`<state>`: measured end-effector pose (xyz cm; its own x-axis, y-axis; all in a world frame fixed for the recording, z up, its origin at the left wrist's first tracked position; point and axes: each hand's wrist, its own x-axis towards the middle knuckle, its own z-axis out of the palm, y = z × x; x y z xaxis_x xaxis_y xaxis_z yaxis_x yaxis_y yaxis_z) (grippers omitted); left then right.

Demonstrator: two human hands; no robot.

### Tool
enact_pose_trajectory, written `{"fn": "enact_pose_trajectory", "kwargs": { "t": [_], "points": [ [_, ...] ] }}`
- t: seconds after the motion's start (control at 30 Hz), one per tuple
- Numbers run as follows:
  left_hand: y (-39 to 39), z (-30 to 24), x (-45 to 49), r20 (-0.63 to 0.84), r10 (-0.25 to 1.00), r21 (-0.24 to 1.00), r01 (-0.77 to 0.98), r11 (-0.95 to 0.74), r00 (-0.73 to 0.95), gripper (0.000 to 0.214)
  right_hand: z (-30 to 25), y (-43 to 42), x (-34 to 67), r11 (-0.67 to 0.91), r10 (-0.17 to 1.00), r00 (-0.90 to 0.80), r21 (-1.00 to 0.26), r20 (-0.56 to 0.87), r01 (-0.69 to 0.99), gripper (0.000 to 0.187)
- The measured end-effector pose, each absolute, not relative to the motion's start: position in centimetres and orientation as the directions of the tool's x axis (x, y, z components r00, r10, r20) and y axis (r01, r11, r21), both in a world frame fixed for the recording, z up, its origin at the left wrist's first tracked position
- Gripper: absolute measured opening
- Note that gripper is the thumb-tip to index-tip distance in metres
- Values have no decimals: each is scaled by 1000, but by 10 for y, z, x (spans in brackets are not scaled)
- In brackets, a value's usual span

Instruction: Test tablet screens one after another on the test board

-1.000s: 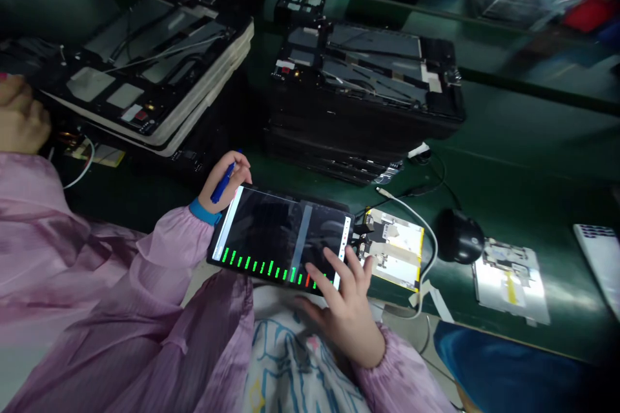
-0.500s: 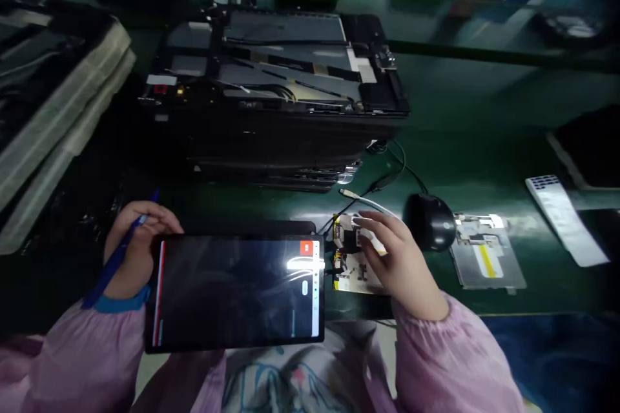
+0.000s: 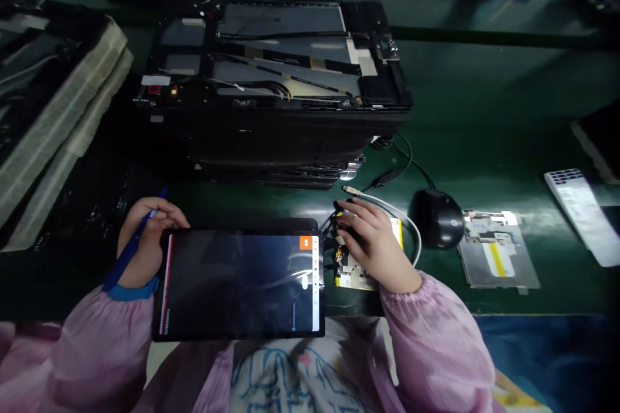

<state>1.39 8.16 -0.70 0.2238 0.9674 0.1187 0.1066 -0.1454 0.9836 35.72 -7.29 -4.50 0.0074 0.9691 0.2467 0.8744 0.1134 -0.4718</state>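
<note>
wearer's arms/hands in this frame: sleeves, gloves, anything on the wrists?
Both arms wear loose, shiny pink-lilac sleeves gathered at the wrist. The left hand is bare, with a blue cuff or band showing at the sleeve end. The right hand is bare too; no band shows there. No gloves; rings or markings cannot be made out.

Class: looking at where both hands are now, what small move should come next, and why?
Probably pull the connector free: the right hand rests on the yellow board beside the tablet, whose right edge meets it, while the left hand, holding a blue pen, steadies the tablet.
</note>
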Motion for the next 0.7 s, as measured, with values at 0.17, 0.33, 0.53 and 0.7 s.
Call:
{"fn": "enact_pose_trajectory", "kwargs": {
  "t": [0.17, 0.33, 0.53, 0.7],
  "points": [
    [77, -5, 12, 101, 959, 976, 162, -148, 266, 47, -47, -75, 354, 86, 974, 18, -443, 225, 892, 29],
    [75, -3, 13, 97, 958, 974, 170, -147, 270, 45, -47, -78, 355, 69, 968, 61, -493, 242, 868, 47],
    [75, -4, 15, 130, 957, 968, 175, -179, 261, 42, -44, -73, 354, 95, 962, 67, -553, 266, 828, 46],
    [76, -5, 14, 103, 958, 971, 182, -156, 269, 42, -11, -105, 350, 146, 895, 239, -754, 376, 640, 29]
  ]
}}
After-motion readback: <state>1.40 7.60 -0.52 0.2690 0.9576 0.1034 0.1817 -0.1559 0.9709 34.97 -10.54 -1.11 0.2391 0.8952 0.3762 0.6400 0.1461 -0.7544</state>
